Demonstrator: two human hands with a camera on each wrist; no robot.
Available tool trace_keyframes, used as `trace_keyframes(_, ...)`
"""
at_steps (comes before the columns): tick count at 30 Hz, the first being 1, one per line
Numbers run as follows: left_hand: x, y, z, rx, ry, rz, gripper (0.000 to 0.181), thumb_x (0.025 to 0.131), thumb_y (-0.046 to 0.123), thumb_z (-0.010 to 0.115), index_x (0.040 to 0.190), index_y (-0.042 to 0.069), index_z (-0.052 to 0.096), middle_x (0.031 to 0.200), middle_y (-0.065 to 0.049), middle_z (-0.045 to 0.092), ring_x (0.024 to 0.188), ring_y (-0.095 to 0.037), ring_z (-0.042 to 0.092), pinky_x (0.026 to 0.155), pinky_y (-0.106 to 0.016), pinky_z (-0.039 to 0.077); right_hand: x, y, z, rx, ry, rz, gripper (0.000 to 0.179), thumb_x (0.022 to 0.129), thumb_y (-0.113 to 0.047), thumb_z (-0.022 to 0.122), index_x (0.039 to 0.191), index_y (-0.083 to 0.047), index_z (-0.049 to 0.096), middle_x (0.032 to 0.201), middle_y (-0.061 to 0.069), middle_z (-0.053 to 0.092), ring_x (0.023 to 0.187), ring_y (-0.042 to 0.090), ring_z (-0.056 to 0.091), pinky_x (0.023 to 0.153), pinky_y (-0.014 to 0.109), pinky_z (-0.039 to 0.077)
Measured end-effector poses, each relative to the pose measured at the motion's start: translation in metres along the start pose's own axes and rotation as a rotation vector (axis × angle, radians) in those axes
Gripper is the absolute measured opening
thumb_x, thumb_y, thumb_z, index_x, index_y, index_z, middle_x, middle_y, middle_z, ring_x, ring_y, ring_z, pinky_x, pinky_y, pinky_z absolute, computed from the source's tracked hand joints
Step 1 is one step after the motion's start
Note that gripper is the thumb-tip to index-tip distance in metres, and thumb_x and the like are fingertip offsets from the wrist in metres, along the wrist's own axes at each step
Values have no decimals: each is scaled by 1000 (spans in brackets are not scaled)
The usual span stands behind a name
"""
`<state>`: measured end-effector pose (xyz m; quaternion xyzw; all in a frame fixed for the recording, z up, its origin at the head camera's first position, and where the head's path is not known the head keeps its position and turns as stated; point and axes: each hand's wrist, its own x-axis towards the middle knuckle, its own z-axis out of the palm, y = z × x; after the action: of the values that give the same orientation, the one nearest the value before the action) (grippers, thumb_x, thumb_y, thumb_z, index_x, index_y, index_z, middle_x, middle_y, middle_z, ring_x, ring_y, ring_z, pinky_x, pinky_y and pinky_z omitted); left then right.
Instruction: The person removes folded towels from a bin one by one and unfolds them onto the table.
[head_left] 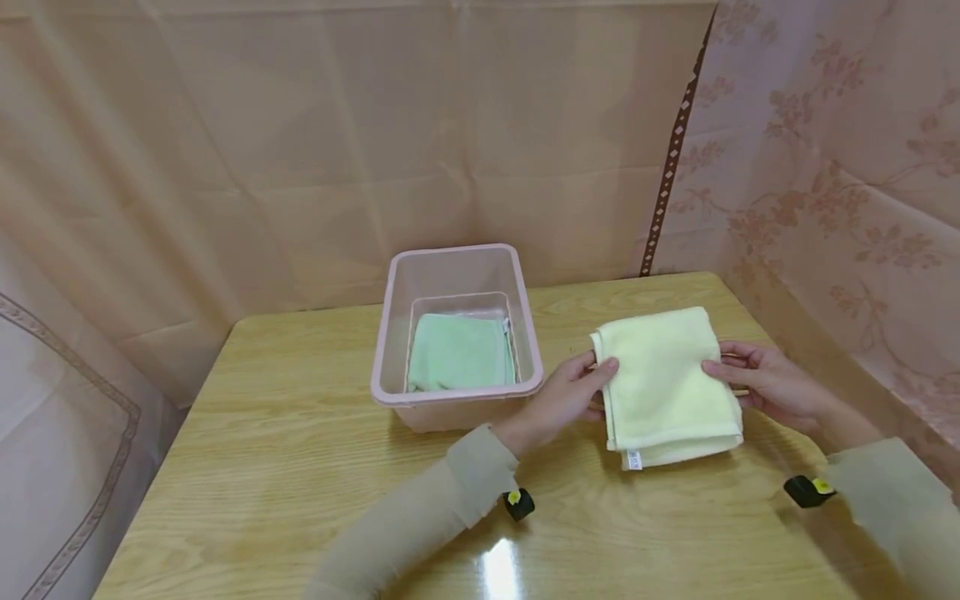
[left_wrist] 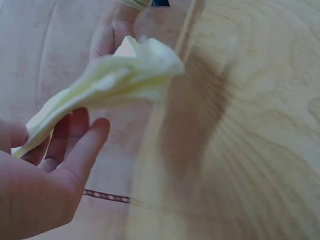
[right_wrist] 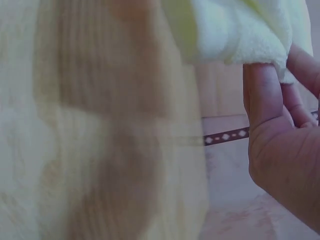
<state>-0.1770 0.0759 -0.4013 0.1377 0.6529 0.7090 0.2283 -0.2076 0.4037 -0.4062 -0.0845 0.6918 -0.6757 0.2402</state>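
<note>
A folded pale yellow towel (head_left: pixel 667 379) is held up over the right part of the table, a small white label at its lower left corner. My left hand (head_left: pixel 562 396) pinches its left edge, thumb on the front face and fingers behind. On the opposite edge, my right hand (head_left: pixel 776 387) grips it the same way. In the left wrist view the towel (left_wrist: pixel 110 80) appears edge-on, in layers, above the table. The right wrist view has the fingers (right_wrist: pixel 265 95) of my right hand under the towel's fold (right_wrist: pixel 240 35).
A pink plastic basin (head_left: pixel 457 403) stands left of the towel, near the table's back edge. Inside it lies a folded light green towel (head_left: pixel 457 352). The wooden table (head_left: pixel 277 467) meets beige curtains (head_left: pixel 315 167) behind and a floral cloth (head_left: pixel 847 208) at right.
</note>
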Motion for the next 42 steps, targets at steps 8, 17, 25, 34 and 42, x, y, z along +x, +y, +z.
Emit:
trace_keyframes(8,10,-21,-4,-122,74,-95,34,108,34,50,135,14,57,104,-7,70,93,-26,71,78,-45,61,12,18,0,-1,51,90,16,108,-14,52,121,-18,59,99,-2,71,80,9,65,61,23,53)
trace_keyframes(17,19,-30,-6,-213,218,-71,39,98,6,67,134,10,53,104,-8,68,93,-28,72,75,-41,62,21,24,-1,-1,54,131,17,107,-16,54,124,-15,53,102,0,72,86,12,70,68,28,59)
trace_keyframes(25,22,-35,-8,-168,302,-55,41,101,3,60,140,9,51,103,-6,65,87,-15,64,73,-37,61,29,28,0,11,48,164,15,107,-17,54,122,-15,52,100,0,74,85,11,70,65,26,57)
trace_keyframes(34,20,-45,-7,-110,235,-171,72,92,-4,72,152,18,39,104,-10,63,84,-27,70,71,-43,62,33,33,-3,-9,73,209,23,107,-19,55,126,-11,47,101,0,73,88,14,71,74,34,61)
trace_keyframes(42,22,-48,-6,-54,252,-138,96,79,-25,70,157,19,34,105,-10,61,78,-26,69,66,-39,62,37,35,-3,-18,87,222,30,106,-20,56,131,-8,42,101,0,72,88,15,71,75,36,61)
